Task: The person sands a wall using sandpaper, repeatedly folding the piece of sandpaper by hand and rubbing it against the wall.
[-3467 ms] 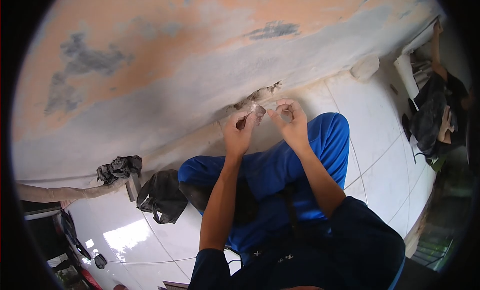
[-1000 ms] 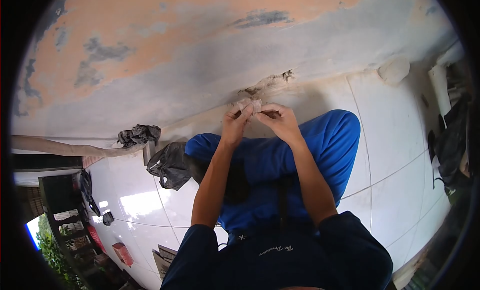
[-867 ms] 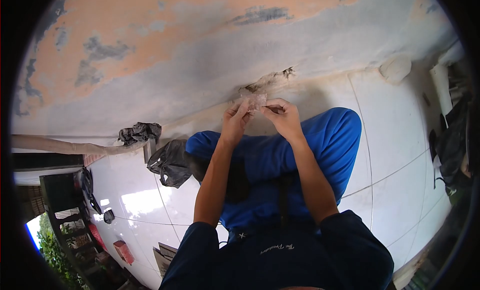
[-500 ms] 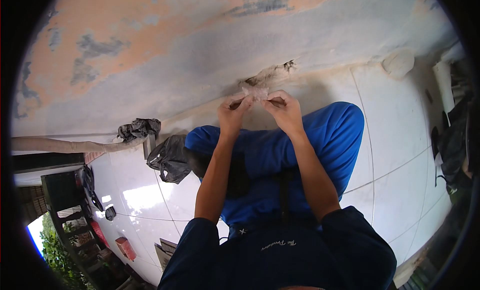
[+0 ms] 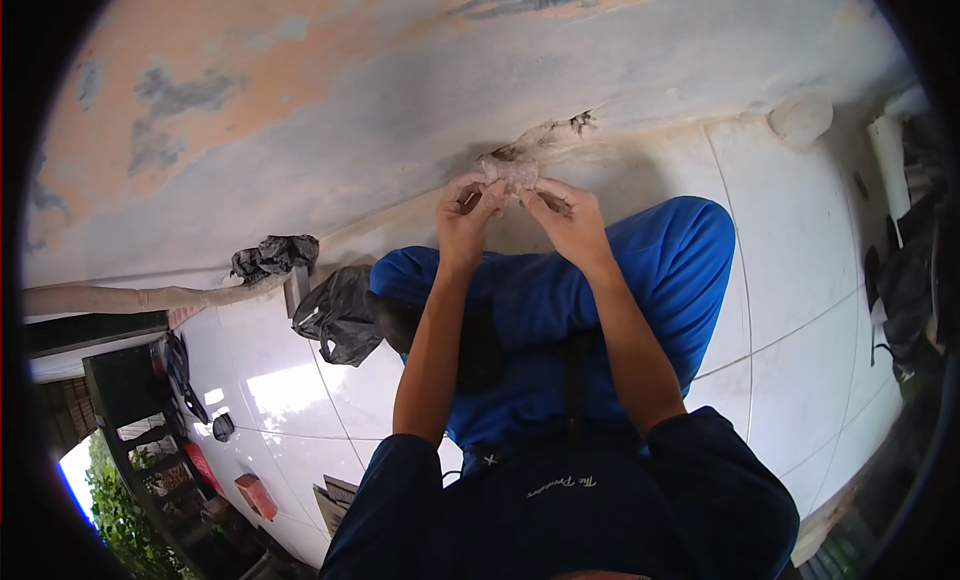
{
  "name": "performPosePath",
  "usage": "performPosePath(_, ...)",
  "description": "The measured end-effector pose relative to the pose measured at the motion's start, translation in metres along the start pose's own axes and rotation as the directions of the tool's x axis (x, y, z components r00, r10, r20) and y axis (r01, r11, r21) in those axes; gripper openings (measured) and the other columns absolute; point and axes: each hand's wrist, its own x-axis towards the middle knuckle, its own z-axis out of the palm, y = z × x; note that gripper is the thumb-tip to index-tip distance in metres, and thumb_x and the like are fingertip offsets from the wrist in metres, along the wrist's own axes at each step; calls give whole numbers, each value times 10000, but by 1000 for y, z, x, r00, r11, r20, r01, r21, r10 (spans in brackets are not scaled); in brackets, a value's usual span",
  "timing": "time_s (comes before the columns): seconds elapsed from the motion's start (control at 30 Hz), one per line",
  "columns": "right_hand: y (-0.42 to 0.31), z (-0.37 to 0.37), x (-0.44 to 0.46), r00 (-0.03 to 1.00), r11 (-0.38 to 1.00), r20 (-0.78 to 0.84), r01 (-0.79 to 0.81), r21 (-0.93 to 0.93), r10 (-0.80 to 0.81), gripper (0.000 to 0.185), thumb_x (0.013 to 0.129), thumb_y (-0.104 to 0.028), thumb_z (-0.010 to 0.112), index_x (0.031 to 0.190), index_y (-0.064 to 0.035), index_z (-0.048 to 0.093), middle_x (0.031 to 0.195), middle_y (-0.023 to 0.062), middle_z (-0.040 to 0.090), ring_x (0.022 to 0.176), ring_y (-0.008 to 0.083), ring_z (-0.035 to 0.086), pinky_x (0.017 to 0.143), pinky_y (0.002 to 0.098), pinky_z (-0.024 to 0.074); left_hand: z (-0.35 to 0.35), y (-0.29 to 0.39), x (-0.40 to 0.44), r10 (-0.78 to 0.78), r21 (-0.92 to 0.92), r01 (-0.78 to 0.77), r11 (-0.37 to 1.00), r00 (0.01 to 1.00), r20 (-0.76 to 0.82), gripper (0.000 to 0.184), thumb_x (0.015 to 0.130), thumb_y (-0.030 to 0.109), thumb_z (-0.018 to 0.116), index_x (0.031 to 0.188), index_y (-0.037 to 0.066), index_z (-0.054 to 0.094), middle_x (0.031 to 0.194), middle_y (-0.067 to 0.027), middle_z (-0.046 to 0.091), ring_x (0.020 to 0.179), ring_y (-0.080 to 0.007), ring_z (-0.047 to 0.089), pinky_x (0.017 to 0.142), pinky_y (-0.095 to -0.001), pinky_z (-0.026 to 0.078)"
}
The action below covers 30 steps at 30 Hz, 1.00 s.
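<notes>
Between my two hands is a small, clear, crinkled plastic bag, held up close to the foot of the wall. My left hand pinches its left side between thumb and fingers. On the opposite side, my right hand grips it the same way, the two thumbs near each other. What the plastic contains, if anything, is too small to make out. Just beyond it, a damaged patch of broken plaster shows at the base of the wall. My legs in blue trousers are folded under my forearms.
A peeling wall rises ahead, above a white tiled floor. Left of my knee lies a black plastic bag, with dark crumpled material behind it. A red box sits further left. Dark items line the right edge.
The plastic between my fingers has shifted shape and looks more spread out. My thumbs have moved slightly closer together. The view has tilted a little.
</notes>
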Motion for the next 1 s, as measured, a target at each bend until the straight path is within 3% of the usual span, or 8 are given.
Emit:
performPosePath(0.1, -4, 1, 0, 1000, 1000, -5, 13, 9, -13, 235, 898, -114, 682, 1087, 27, 690, 730, -12, 633, 622, 21, 467, 528, 213, 394, 0, 1, -1, 55, -4, -55, 998, 997, 59, 272, 865, 22, 699, 1124, 26, 613, 896, -12, 588, 765, -106, 575, 665, -235, 475)
performPosePath(0.2, -15, 6, -2, 999, 976, -43, -21, 217, 31, 207, 902, -115, 686, 1032, 46, 701, 765, -20, 633, 649, 24, 470, 555, 205, 392, -5, 3, -4, 111, 94, -125, 988, 984, 141, 391, 855, 14, 704, 1229, 18, 592, 1017, -32, 572, 797, -111, 575, 704, -233, 483)
performPosePath(0.33, -11, -3, 0, 994, 981, -6, -103, 167, 106, 173, 906, -103, 683, 980, 51, 708, 809, -6, 654, 702, 35, 521, 617, 194, 419, 1, 8, -8, 172, 155, -207, 966, 962, 212, 493, 852, 17, 707, 1320, 8, 552, 1180, -60, 520, 860, -118, 586, 752, -239, 491)
performPosePath(0.53, -20, -1, -1, 990, 969, 33, -142, 202, 139, 154, 895, -93, 694, 961, 45, 713, 834, 26, 685, 753, 52, 582, 669, 194, 457, 7, 15, -12, 81, 289, -105, 952, 992, 93, 504, 838, 28, 735, 1304, -26, 550, 992, -67, 655, 836, -110, 616, 766, -245, 501)
performPosePath(0.63, -22, -3, -4, 985, 959, 40, -174, 222, 169, 148, 891, -90, 698, 954, 44, 714, 833, 43, 690, 764, 74, 607, 702, 211, 477, 8, 16, -12, 87, 258, -104, 961, 993, 75, 486, 842, 5, 724, 1296, -33, 556, 921, -63, 689, 824, -105, 621, 772, -242, 501)
performPosePath(0.9, -24, -3, -2, 994, 935, 29, -107, 337, 103, 126, 889, -70, 695, 948, 41, 709, 829, 56, 687, 794, 95, 626, 726, 236, 494, -2, 15, -8, 41, 190, -67, 979, 989, 141, 456, 853, -36, 689, 1289, -50, 556, 1044, -96, 681, 976, -145, 633, 888, -279, 505)
performPosePath(1.0, -16, -3, -3, 991, 958, 46, -133, 253, 125, 148, 891, -63, 692, 989, 47, 704, 891, 34, 692, 806, 65, 599, 715, 212, 480, -4, 15, -8, 9, 199, -38, 979, 989, 144, 457, 856, -48, 671, 1292, -71, 536, 1115, -127, 664, 1025, -174, 629, 928, -310, 498)
